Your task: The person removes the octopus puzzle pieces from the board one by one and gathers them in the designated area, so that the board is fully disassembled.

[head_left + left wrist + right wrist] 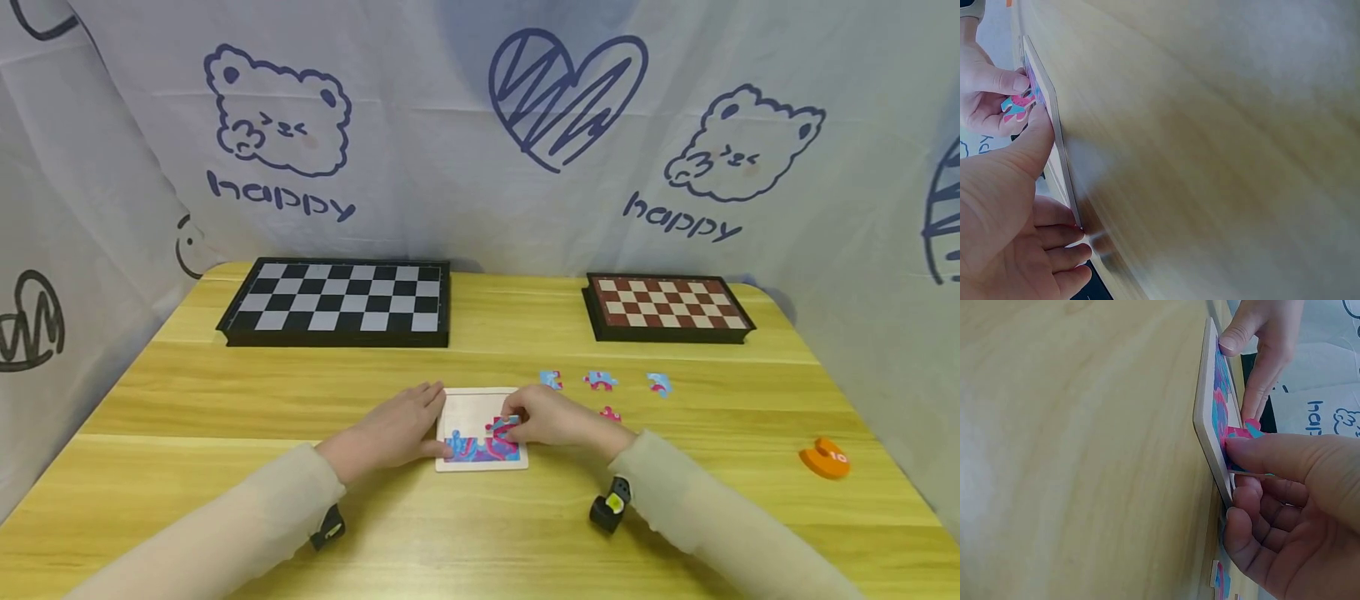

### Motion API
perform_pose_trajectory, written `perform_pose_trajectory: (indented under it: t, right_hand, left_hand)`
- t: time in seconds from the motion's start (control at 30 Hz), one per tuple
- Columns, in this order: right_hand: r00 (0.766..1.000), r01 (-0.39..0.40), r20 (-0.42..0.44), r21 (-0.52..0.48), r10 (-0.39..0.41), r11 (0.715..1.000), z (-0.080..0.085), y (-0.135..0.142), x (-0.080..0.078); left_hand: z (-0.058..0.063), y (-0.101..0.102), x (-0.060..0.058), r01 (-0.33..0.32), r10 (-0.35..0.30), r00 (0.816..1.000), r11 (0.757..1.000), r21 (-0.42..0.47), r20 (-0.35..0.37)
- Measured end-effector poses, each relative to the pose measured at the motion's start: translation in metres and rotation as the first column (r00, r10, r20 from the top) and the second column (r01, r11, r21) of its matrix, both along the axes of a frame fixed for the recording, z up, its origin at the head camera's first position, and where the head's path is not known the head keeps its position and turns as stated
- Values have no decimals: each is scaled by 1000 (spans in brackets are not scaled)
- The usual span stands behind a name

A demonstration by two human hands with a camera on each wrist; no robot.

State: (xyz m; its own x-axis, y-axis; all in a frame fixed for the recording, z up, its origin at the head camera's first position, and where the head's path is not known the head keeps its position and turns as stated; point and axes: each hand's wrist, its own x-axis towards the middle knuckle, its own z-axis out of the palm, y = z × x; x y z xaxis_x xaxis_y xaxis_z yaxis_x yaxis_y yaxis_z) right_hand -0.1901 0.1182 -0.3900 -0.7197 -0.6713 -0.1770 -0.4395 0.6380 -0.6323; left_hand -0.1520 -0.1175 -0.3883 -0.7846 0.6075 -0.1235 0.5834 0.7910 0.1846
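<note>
In the head view a puzzle board [459, 405] with a pale rim lies on the table, its near part filled with joined blue, pink and purple pieces [469, 451]. My right hand [553, 414] pinches a pink and blue puzzle piece [1249, 430] between thumb and fingers, tilted up over the board's right side. At the board's left edge rests my left hand [393, 429], fingers fairly straight along the rim. The left thumb [1036, 134] presses on the near left corner of the picture. Part of the pinched piece is hidden by the right fingers.
Loose puzzle pieces [600, 380] lie right of the board, one partly behind the right wrist. A black-and-white chessboard [337, 302] stands at the back left, a brown-and-cream one [667, 307] at the back right. An orange object marked 10 [823, 458] lies far right.
</note>
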Motion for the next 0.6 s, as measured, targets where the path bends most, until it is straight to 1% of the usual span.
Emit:
perform_pose_trajectory:
  t: [0.2,0.37,0.5,0.6]
  right_hand:
    - [1000,-9,13,-1,9,1000,1,2,-1]
    - [1000,-9,23,-43,10,999,4,11,-1]
    - [999,34,26,-108,-31,994,6,27,0]
    - [997,73,44,-174,-66,982,8,44,1]
  left_hand:
    - [0,0,0,1,-1,1000,1000,1,2]
    - [-1,0,-1,8,-8,1000,1000,1,-4]
    - [-1,0,-1,13,-13,1000,1000,1,-9]
    - [-1,0,-1,19,-19,1000,1000,3,-14]
